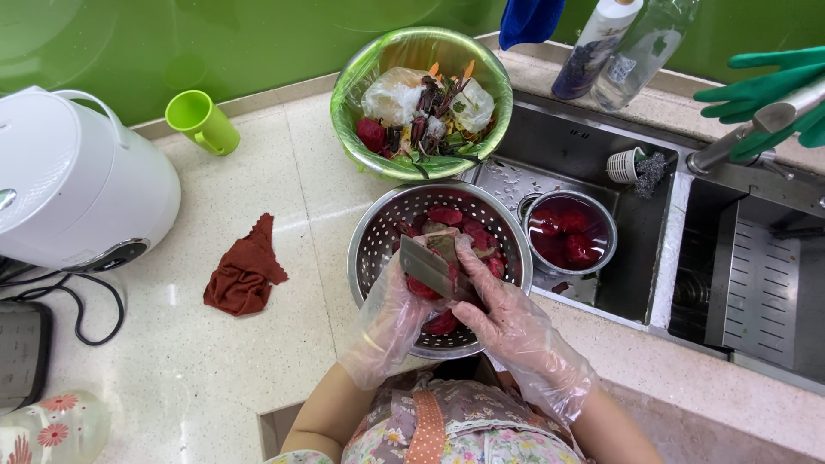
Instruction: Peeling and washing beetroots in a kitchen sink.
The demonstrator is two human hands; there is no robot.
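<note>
Both my hands wear clear plastic gloves and meet over a perforated steel colander holding several dark red beet pieces. My left hand cups a red beet piece from below. My right hand grips a flat-bladed knife, whose blade lies across the beet. More beet chunks lie at the colander's far side.
A green-lined bowl of peelings and scraps stands behind the colander. A small steel bowl of beets in red liquid sits in the sink. On the counter are a red cloth, a green cup and a white cooker. Green gloves hang by the tap.
</note>
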